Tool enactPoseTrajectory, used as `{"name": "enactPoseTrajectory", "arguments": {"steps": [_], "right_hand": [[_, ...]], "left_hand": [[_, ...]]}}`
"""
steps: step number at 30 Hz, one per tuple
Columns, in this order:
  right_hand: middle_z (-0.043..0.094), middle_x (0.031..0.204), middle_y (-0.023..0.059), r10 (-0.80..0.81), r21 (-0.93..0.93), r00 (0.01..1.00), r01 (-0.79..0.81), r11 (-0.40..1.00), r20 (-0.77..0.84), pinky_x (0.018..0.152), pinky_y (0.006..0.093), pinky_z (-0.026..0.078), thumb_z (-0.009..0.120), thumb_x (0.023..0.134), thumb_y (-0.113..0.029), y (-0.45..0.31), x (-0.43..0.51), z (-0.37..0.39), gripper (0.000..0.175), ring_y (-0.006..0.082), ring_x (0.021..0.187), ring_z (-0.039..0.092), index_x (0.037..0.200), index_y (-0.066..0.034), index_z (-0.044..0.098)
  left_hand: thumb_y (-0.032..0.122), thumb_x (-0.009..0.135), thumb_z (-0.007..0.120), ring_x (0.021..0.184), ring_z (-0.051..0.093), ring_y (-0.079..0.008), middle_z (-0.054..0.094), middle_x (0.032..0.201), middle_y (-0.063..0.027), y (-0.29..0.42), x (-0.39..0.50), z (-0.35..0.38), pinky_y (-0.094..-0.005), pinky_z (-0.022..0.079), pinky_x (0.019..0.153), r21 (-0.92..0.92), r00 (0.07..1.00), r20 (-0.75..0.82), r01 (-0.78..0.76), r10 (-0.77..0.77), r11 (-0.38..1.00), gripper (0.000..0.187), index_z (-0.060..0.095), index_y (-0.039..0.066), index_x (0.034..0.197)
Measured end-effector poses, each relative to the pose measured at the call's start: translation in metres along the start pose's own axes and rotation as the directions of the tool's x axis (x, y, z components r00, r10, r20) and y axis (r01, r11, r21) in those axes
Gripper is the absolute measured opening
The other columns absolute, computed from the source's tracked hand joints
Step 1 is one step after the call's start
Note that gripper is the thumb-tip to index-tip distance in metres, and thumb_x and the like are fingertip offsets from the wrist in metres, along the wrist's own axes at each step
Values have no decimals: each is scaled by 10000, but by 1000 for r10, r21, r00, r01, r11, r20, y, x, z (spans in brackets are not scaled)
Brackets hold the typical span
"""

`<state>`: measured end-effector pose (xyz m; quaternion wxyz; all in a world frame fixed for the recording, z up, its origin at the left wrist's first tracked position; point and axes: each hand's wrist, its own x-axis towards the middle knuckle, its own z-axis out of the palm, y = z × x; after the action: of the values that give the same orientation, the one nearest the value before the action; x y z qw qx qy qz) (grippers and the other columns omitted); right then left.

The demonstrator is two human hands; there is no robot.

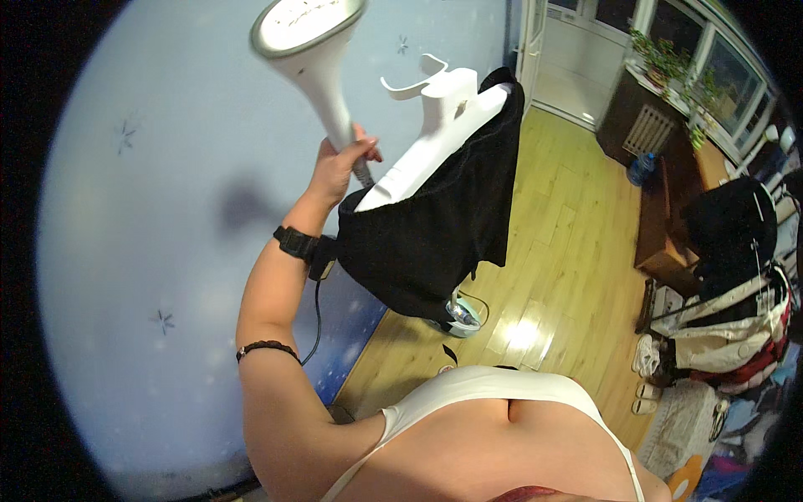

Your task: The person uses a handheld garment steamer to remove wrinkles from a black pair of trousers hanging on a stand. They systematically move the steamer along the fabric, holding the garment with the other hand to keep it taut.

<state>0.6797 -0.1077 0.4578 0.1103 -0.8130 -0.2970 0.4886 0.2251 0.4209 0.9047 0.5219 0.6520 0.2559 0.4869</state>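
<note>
My left hand [342,164] is raised near the blue wall, its fingers closed around the handle of a white garment steamer head [326,81], whose wide face points up. Just right of it, a black garment [433,232] hangs on the steamer stand's white plastic hanger [439,138], which has a curved hook at the top. Below the garment, part of the steamer base [463,319] shows on the floor. A black device with a cable is strapped to my left wrist. My right hand is out of view.
Wooden flooring [546,232] runs toward a doorway. Along the right are a potted plant [659,63] on a sill, a blue water bottle [641,169], a brown wooden cabinet [665,232], a rack with hanging clothes [728,351], and white shoes [646,356].
</note>
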Motion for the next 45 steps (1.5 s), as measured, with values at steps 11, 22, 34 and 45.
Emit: {"name": "enactPoseTrajectory", "arguments": {"steps": [11, 22, 34, 45], "right_hand": [[739, 1042, 206, 153, 316, 987, -127, 940, -58, 831, 380, 549, 706, 885, -237, 36, -21, 48, 397, 270, 972, 695, 1124, 79, 700], [710, 787, 128, 59, 259, 998, -49, 964, -31, 581, 367, 512, 633, 951, -195, 30, 8, 13, 242, 205, 644, 646, 1023, 28, 693], [740, 904, 181, 22, 175, 995, -38, 984, 94, 753, 383, 552, 657, 936, -238, 56, 55, 14, 343, 252, 804, 717, 1114, 54, 677], [679, 1135, 299, -108, -342, 896, 273, 899, 431, 963, 502, 511, 512, 897, -332, 95, 350, 183, 452, 450, 1090, 652, 1048, 36, 725]], "left_hand": [[330, 967, 696, 849, 687, -126, 726, 995, -76, -26, 16, 72, -289, 565, 714, -24, 979, 188, 81, -75, 996, 396, 653, -26, 1135], [411, 948, 672, 980, 624, -224, 616, 1152, -97, -38, -28, 80, -379, 527, 797, 142, 998, -36, -41, 46, 989, 457, 566, 71, 1235], [472, 919, 660, 1159, 547, -338, 486, 1375, -135, -260, -278, 49, -481, 487, 923, 284, 704, -468, 692, -534, 664, 615, 444, 176, 1412], [529, 892, 647, 1311, 472, -447, 339, 1580, -168, -472, -609, 256, -570, 453, 1025, 864, -247, -116, 453, -962, -220, 790, 322, 279, 1568]]}}
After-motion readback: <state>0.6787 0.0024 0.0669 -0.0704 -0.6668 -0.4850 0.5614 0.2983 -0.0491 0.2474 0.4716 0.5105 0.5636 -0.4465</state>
